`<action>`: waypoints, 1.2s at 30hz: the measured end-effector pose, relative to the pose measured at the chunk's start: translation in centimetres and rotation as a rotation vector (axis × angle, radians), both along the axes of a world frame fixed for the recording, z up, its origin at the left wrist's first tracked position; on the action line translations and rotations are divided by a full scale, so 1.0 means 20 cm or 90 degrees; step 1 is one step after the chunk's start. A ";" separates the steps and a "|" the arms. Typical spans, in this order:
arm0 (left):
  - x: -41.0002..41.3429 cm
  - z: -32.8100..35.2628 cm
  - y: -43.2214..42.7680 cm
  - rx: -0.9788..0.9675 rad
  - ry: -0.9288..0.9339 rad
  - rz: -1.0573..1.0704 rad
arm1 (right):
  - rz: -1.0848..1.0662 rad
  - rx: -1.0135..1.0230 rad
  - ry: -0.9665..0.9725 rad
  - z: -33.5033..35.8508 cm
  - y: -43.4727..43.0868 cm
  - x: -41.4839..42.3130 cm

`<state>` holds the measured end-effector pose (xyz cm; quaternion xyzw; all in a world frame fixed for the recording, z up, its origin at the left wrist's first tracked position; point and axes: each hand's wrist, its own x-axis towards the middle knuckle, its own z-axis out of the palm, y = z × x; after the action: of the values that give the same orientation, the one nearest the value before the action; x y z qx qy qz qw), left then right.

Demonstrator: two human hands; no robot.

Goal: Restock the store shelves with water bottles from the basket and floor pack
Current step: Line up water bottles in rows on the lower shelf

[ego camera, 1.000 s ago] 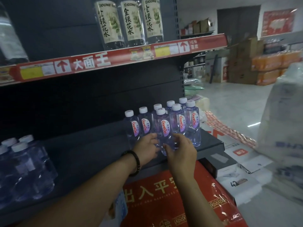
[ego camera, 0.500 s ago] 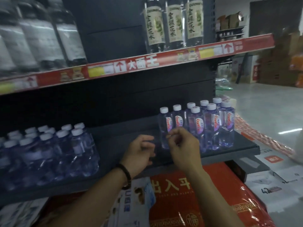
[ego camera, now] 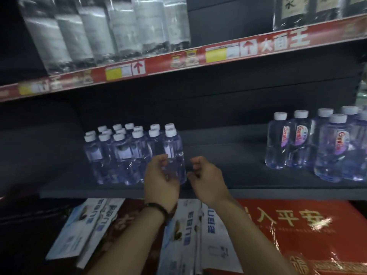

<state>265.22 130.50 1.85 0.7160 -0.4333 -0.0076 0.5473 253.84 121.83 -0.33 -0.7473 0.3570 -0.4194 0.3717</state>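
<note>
Where the dark middle shelf (ego camera: 228,169) ran across the view, two lots of small water bottles stood on it, well apart. The left cluster (ego camera: 123,155) was packed tight, clear with a violet tint and white caps, its labels too dim to read. The right group (ego camera: 297,143) showed the same caps and pink-and-white labels facing out, and ran off the right edge.

Both forearms reached up from below. The left hand (ego camera: 160,181), a dark bracelet (ego camera: 156,207) at its wrist, sat in front of the end bottle (ego camera: 174,147) of the left cluster with fingers bent toward it; whether it gripped that bottle or only hovered by it could not be told. The right hand (ego camera: 208,181) was just beside it, the two hands apart, its fingers curled in on nothing.

Above, a shelf edged with a red price strip (ego camera: 198,56) carried tall clear bottles (ego camera: 111,30), blurred, and dark labelled bottles (ego camera: 294,10) at the right. Below the middle shelf lay white-and-blue cartons (ego camera: 184,235) and a red pack (ego camera: 297,235) with gold characters, wrapped in shiny film.
</note>
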 end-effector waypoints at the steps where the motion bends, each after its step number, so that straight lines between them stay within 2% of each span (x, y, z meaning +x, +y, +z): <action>1: 0.01 -0.01 0.00 0.008 0.006 -0.007 | 0.003 0.004 0.004 0.01 -0.01 0.03; 4: -0.01 -0.01 -0.01 0.051 0.080 -0.035 | 0.017 0.042 -0.013 0.00 -0.05 0.10; 9: 0.01 -0.02 -0.03 0.024 0.173 -0.044 | 0.111 0.072 -0.081 -0.05 -0.09 0.17; 14: 0.05 -0.03 -0.05 0.018 0.241 -0.132 | 0.069 0.029 -0.072 -0.03 -0.14 0.11; 17: 0.04 -0.04 -0.07 0.029 0.244 -0.184 | 0.032 -0.025 -0.057 -0.06 -0.16 0.04; 22: -0.04 -0.01 -0.13 0.053 0.259 -0.223 | 0.051 0.014 -0.109 -0.11 -0.17 -0.08; 27: -0.11 0.00 -0.19 0.074 0.279 -0.267 | -0.011 0.014 -0.113 -0.11 -0.18 -0.20; 30: -0.18 0.00 -0.22 0.079 0.276 -0.299 | -0.059 -0.042 -0.093 -0.13 -0.18 -0.26; 36: -0.35 0.02 -0.37 0.143 0.247 -0.376 | -0.164 -0.051 -0.172 -0.13 -0.19 -0.47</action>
<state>258.20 123.12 2.32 0.6010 -0.5059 -0.3485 0.5112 244.46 118.06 -2.92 -0.6467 0.3791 -0.5741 0.3295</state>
